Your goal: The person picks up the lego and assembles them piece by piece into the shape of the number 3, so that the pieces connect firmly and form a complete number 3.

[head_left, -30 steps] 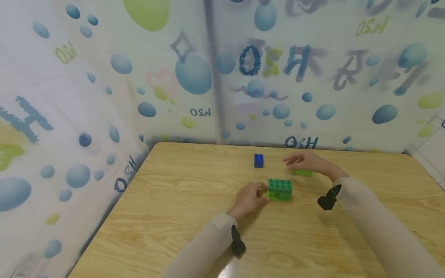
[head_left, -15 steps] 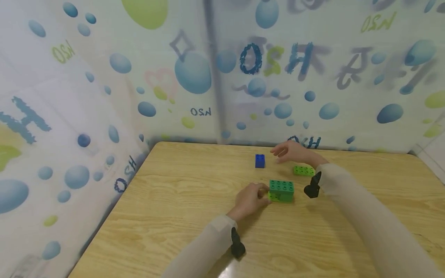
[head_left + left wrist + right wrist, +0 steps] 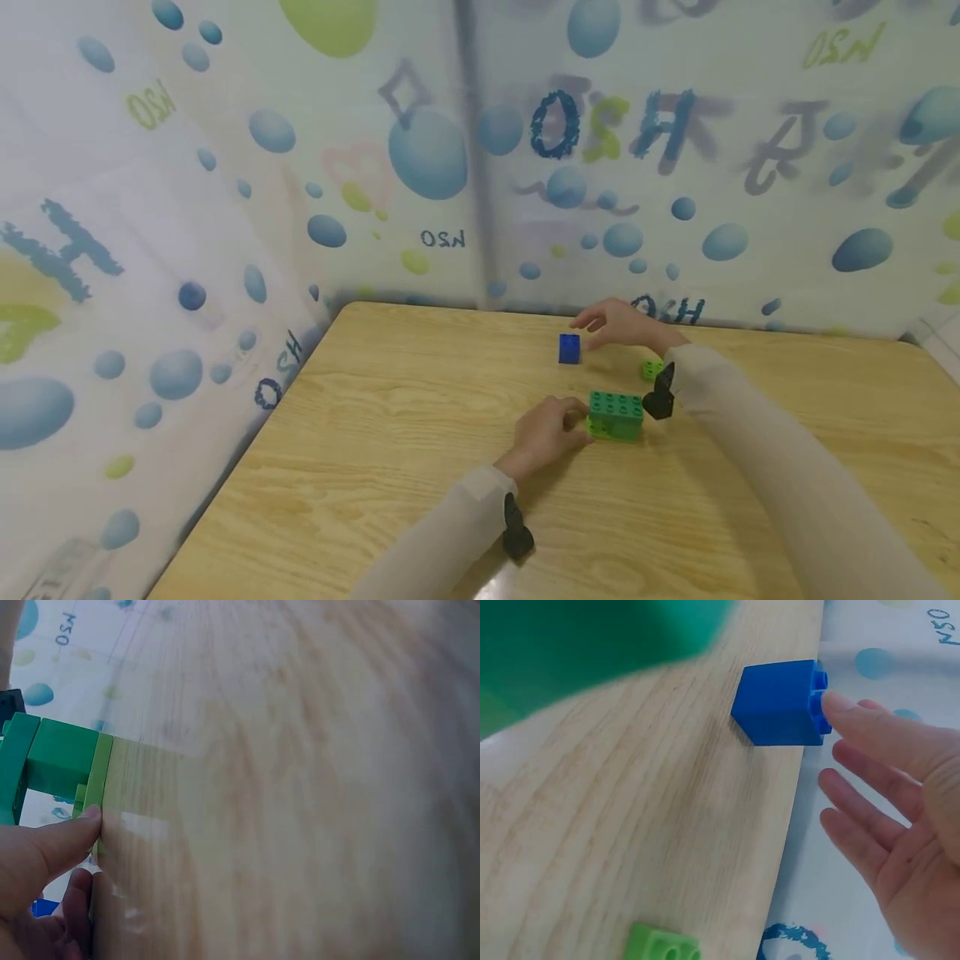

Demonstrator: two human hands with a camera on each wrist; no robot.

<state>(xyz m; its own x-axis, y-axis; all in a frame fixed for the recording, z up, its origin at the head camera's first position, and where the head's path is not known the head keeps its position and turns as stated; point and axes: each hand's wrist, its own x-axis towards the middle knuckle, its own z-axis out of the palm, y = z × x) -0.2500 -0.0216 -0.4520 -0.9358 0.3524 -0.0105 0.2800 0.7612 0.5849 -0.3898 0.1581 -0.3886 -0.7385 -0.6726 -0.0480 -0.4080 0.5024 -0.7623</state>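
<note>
A stack of toy building bricks (image 3: 617, 415) stands on the table, a dark green studded brick on top and a light green plate at the bottom. My left hand (image 3: 546, 435) holds the stack's left end, the thumb (image 3: 71, 832) on the light green plate. Farther back sits a small blue brick (image 3: 569, 349), studs up. Beside its right side hovers my right hand (image 3: 618, 323), fingers spread and holding nothing. In the right wrist view, the thumb (image 3: 847, 712) overlaps the studs of the blue brick (image 3: 776, 705); whether they touch I cannot tell.
A light green studded brick (image 3: 651, 368) lies behind the stack, partly hidden by the right wrist's black camera mount (image 3: 660, 393). The wooden table (image 3: 360, 417) meets a patterned curtain (image 3: 360, 208) at its back edge.
My right hand has moved left, from over the light green brick to beside the blue brick. The left hand stays on the stack. The head view has shifted slightly.
</note>
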